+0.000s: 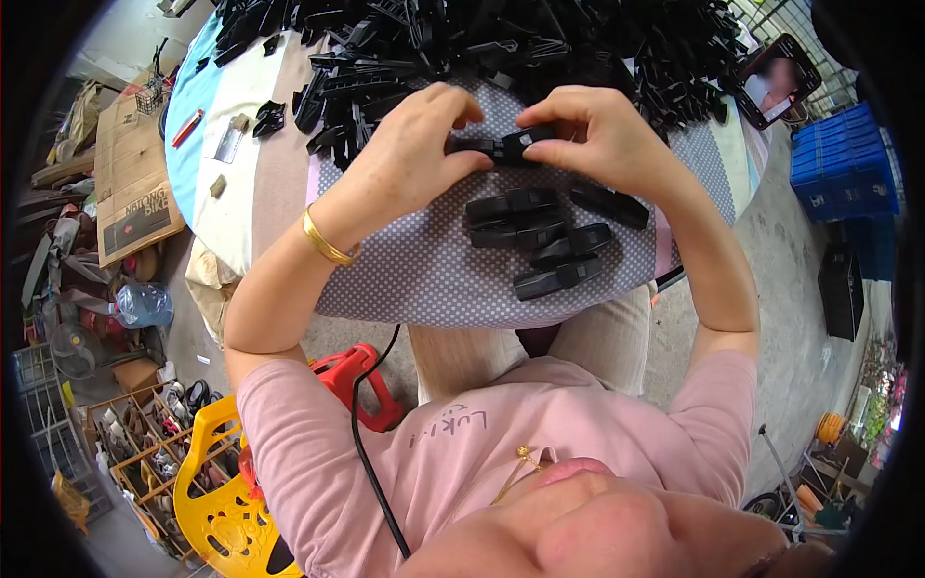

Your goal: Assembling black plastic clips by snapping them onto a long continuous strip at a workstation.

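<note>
My left hand (414,144) and my right hand (593,130) meet over the table, both gripping one long black plastic part (501,146) held level between the fingertips. A gold bangle (326,246) circles my left wrist. Just below the hands, several assembled black plastic pieces (540,236) lie side by side on the dotted grey cloth (424,270). Behind the hands a big heap of loose black plastic parts (501,43) covers the far half of the table.
A phone (776,79) leans at the table's right. A red lighter (188,127) and small scraps lie on the left of the table. A yellow chair (217,482), a red stool (361,380), cardboard (130,178) and a blue crate (843,159) stand around.
</note>
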Tool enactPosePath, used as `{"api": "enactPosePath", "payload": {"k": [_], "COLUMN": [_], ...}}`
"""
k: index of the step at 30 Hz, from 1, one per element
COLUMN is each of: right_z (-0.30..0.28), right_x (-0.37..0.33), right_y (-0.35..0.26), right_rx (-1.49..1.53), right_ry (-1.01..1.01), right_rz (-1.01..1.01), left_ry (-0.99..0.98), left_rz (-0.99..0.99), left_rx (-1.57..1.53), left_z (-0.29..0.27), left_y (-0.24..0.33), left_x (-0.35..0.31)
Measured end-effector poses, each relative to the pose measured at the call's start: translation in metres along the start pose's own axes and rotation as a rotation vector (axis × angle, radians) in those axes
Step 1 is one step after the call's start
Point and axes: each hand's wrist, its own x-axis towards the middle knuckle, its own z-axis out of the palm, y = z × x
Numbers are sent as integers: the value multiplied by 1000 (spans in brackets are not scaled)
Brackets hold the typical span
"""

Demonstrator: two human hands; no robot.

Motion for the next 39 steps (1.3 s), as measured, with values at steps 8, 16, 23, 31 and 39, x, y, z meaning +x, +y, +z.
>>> {"api": "enactPosePath", "payload": {"k": [8,16,23,31,39], "right_z": [1,12,6,-3,6], "right_x": [-11,-2,2,-1,3], "right_y": [-5,-5,-4,6,10], "right_rx": [-514,-528,-323,-698,-953], "right_ry": [89,80,-24,330,202], "right_rz": [-193,-299,-199,-315,-254], "left_ry": [-91,-59,-93,256,175], "left_rz": [-147,-62,-10,-7,-157], "left_rx": [-89,-84,-124,605,631], "left_z": [-5,3,3,-33,-37], "left_y": [8,9,5,-31,-38], "left_x": [-3,0,1,13,12]}}
